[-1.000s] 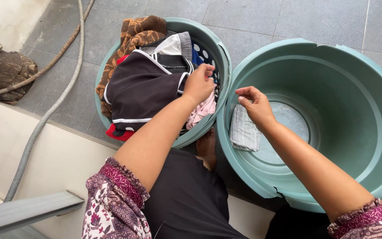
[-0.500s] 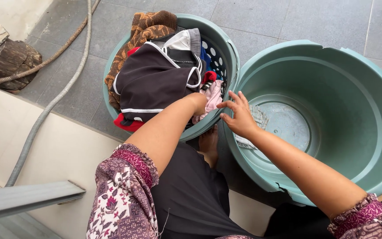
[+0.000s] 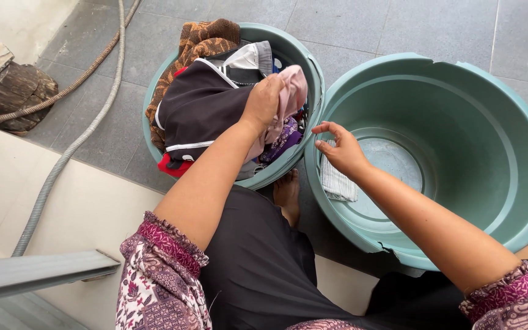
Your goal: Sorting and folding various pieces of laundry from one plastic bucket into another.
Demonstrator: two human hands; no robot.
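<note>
The person wears short sleeves of patterned cloth in maroon, pink and white, with small floral and leaf figures; the left sleeve point(image 3: 163, 275) ends in a gathered maroon cuff, as does the right sleeve point(image 3: 514, 299). A plain black skirt point(image 3: 264, 275) covers the lap. One bare foot point(image 3: 287, 192) shows.

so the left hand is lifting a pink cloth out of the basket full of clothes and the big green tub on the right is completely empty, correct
Not quite. The left hand does grip a pink cloth over the basket of clothes, but the big green tub is not empty: the head view shows a small pale striped cloth lying against its inner wall, just below the right hand.
</note>
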